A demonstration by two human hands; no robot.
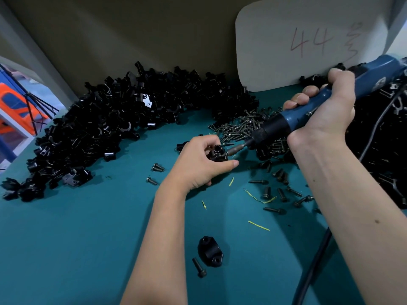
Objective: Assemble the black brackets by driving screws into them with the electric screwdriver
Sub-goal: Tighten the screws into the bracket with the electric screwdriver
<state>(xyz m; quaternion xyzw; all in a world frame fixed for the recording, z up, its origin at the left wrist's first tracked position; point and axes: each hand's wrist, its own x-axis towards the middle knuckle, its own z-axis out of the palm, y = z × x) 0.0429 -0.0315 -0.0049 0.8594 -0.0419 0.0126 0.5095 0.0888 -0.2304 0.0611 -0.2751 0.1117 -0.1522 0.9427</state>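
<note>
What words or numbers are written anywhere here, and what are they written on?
"44": handwritten in faint red on the white card leaning against the back wall.
A handwritten sign right after the "44" on the same card: too faint and sketchy to read.
A small pale logo on the blue electric screwdriver in the right hand: too blurred to read.
No other writing shows.

A teal worktop (66, 238) carries a long heap of black brackets (105, 128) at the back, a pile of screws (240, 126) beside it, scattered bolts (279, 192), and one clamp piece (209, 249) with a bolt (199, 267) touching it near the front.
</note>
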